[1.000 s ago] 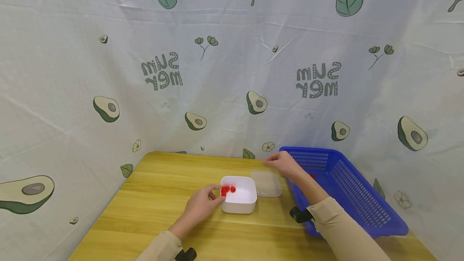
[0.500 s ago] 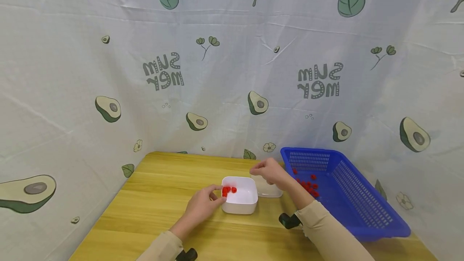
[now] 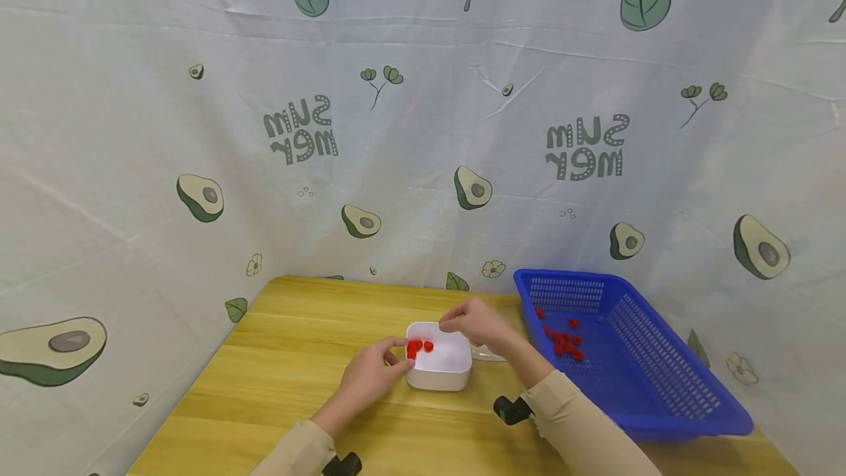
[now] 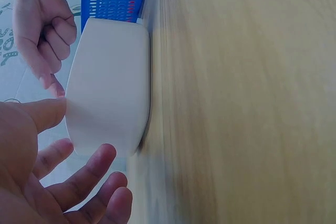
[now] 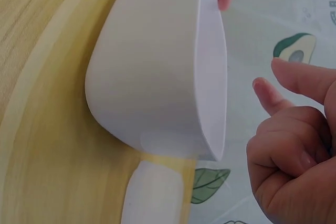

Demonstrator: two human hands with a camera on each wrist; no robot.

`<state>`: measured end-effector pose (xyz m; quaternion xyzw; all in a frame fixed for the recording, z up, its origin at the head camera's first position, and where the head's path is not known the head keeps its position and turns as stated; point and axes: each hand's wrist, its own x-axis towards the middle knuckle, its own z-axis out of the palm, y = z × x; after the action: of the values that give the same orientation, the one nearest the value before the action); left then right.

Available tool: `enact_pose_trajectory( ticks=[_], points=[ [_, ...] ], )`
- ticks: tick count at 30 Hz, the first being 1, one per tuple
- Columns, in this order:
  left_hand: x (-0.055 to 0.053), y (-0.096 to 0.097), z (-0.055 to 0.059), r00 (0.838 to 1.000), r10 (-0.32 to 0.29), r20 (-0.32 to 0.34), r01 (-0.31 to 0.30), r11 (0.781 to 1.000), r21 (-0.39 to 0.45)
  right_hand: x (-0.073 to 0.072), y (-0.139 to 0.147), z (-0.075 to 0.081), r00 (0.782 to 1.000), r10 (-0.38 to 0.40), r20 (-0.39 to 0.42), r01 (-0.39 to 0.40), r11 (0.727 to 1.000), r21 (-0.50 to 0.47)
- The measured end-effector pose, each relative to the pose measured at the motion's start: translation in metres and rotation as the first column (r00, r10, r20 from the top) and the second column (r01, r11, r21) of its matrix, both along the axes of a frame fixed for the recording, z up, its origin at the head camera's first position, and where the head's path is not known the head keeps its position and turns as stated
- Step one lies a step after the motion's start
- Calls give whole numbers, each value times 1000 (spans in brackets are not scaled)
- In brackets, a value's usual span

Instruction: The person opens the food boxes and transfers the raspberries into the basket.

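A white square box (image 3: 439, 380) stands on the table with several small red pieces (image 3: 428, 347) in its left part. My left hand (image 3: 370, 374) is at the box's left side, thumb and index fingertips touching it near the rim. In the left wrist view its other fingers (image 4: 89, 169) are spread and loose. Over the box's back right rim is my right hand (image 3: 477, 323), thumb and index finger close together and the remaining fingers (image 5: 286, 148) curled. No piece shows at its fingertips, though a small one could be hidden there.
A blue perforated basket (image 3: 661, 380) stands on the right, with several more red pieces (image 3: 567, 344) towards its left side. A clear lid (image 3: 487, 353) lies right of the box, partly hidden by my right arm. A patterned cloth (image 3: 410, 131) hangs behind the wooden table (image 3: 317, 329).
My right hand has moved left from the basket's edge, across the clear lid, to above the box. The left hand keeps its place at the box. The red pieces inside look the same.
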<state>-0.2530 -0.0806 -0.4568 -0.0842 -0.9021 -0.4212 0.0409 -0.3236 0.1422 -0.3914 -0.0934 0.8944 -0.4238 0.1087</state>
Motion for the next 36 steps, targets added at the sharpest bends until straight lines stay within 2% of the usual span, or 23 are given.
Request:
enact_pose_trajectory(
  ticks=[17,30,36],
  points=[
    [0,0,-1,1000,-8,2,8,1000,10,2,-18,-14,989,147,20,-146,989,-23],
    [1,0,-1,1000,-5,-7,5,1000,7,0,-30,-31,987,157,27,-157,988,-5],
    [1,0,-1,1000,-8,-6,8,1000,4,-1,-36,-37,987,160,23,-160,987,32]
  ],
)
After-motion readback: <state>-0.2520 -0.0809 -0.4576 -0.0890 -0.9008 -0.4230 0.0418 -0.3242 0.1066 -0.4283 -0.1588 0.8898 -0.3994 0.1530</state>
